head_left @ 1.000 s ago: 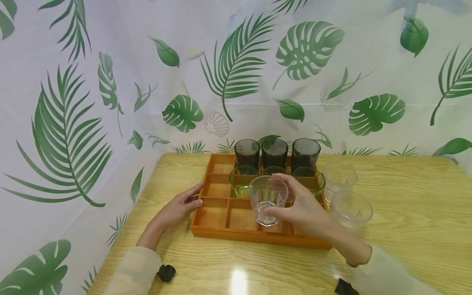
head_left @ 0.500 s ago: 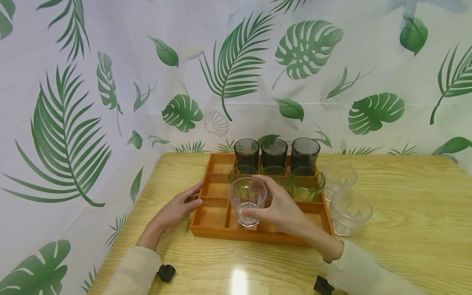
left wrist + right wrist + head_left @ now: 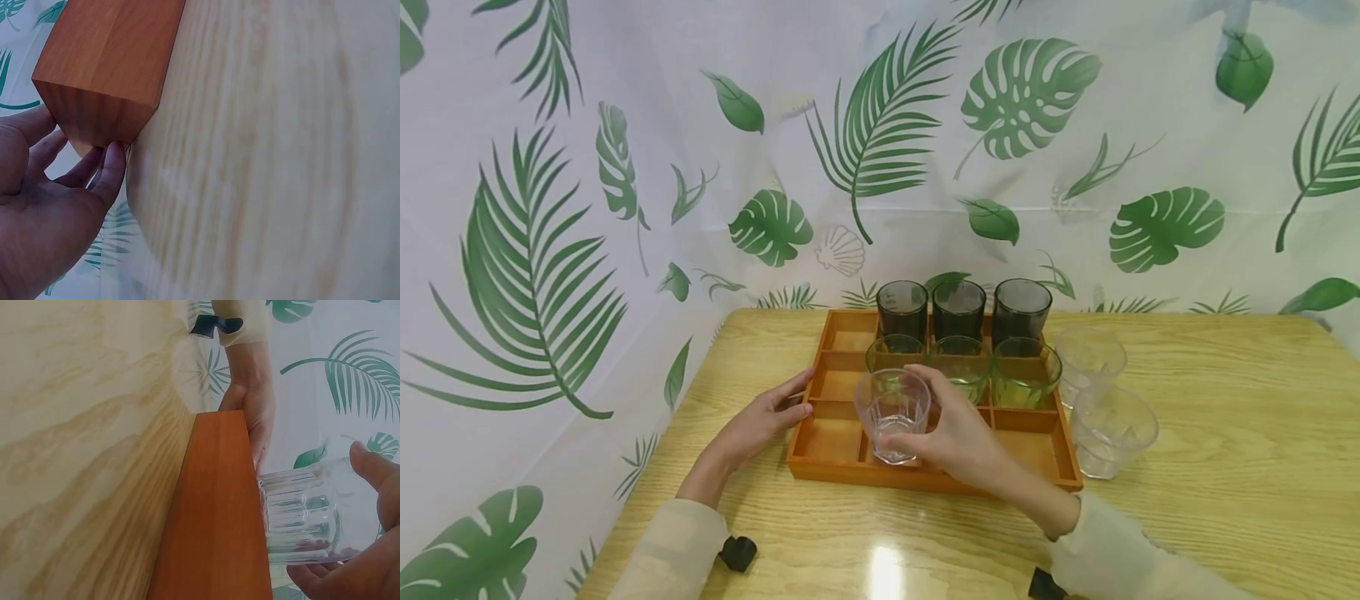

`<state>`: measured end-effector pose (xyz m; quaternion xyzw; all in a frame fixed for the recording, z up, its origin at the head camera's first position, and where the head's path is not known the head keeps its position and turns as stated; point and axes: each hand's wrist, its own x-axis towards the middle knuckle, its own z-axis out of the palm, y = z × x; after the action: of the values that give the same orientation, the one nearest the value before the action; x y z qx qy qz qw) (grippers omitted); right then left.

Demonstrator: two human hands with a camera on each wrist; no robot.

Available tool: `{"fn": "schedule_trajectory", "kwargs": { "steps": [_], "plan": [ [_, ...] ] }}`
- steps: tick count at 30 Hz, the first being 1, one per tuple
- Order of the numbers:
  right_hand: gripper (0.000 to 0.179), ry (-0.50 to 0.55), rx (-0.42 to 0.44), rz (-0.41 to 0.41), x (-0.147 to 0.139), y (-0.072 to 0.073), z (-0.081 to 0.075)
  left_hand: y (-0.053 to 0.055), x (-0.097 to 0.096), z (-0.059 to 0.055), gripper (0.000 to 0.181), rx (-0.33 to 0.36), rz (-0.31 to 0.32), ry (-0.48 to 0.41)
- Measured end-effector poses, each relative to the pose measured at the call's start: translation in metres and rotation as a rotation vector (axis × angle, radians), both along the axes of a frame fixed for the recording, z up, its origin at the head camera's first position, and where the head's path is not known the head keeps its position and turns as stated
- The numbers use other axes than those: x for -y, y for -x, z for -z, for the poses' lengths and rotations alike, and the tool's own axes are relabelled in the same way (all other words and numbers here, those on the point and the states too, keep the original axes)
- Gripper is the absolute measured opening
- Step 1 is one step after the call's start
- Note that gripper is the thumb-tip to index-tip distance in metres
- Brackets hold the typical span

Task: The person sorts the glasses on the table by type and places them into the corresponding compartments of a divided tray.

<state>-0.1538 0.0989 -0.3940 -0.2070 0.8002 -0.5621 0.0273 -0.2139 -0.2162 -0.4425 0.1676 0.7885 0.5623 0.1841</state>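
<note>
In the head view, my right hand [image 3: 958, 433] grips a clear glass [image 3: 887, 408] between thumb and fingers. The glass is upright over the second front compartment from the left of a wooden divided tray [image 3: 850, 475]. Seen from the right wrist, the base of the drinking glass [image 3: 300, 512] is about level with the tray's rim. My left hand [image 3: 760, 433] touches the tray's left side with its fingers, as the left wrist view shows of the hand [image 3: 59, 200] at the tray's corner [image 3: 100, 112]. Three green glasses [image 3: 1026, 379] stand in the middle row.
Three dark grey glasses [image 3: 1022, 312] fill the back row beside the green ones. Two more clear glasses [image 3: 1112, 433] stand on the wooden table [image 3: 1247, 433], right of the tray. A leaf-print curtain [image 3: 880, 125] hangs behind and to the left.
My right hand has carried the clear glass leftward over the front row, then slightly lower in the last half second. The left hand has stayed at the tray's side.
</note>
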Motion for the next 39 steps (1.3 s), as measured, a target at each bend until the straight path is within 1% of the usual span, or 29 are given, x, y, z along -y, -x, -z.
{"fn": "schedule_trajectory", "kwargs": {
  "steps": [5,9,12,16,19,22,24,28,30,35,39],
  "plan": [
    [0.092,-0.033,-0.015,0.012,0.002,-0.001,0.006,0.0,0.0,0.0,0.067,-0.001,-0.004,0.014],
    [0.094,-0.065,-0.021,0.035,0.004,-0.002,0.007,0.0,-0.001,-0.001,0.067,0.001,-0.009,0.017],
    [0.093,-0.123,-0.02,0.047,0.005,-0.003,0.007,0.0,-0.001,-0.001,0.067,0.005,-0.013,0.013],
    [0.095,-0.217,0.004,0.086,0.005,-0.005,0.008,0.0,-0.001,-0.001,0.067,0.009,-0.011,0.009],
    [0.098,-0.243,0.02,0.105,0.005,-0.007,0.008,0.0,-0.001,-0.001,0.068,0.005,-0.011,0.011],
    [0.096,-0.232,0.002,0.109,0.004,-0.008,0.008,0.0,-0.001,-0.001,0.068,0.002,-0.009,0.009],
    [0.092,-0.205,-0.02,0.105,0.002,-0.01,0.007,0.0,-0.001,-0.001,0.068,0.0,-0.006,0.008],
    [0.083,-0.11,-0.053,0.072,-0.005,-0.012,0.006,0.0,-0.002,-0.002,0.068,-0.003,-0.003,0.008],
    [0.08,-0.059,-0.05,0.054,-0.01,-0.014,0.004,-0.001,-0.002,-0.002,0.068,-0.001,-0.004,0.007],
    [0.073,0.026,-0.065,0.037,-0.025,-0.019,0.002,0.0,-0.001,-0.001,0.068,-0.006,-0.001,0.011],
    [0.067,0.055,-0.086,0.045,-0.041,-0.024,0.0,0.0,0.0,0.0,0.068,-0.008,0.0,0.01]
  ]
}}
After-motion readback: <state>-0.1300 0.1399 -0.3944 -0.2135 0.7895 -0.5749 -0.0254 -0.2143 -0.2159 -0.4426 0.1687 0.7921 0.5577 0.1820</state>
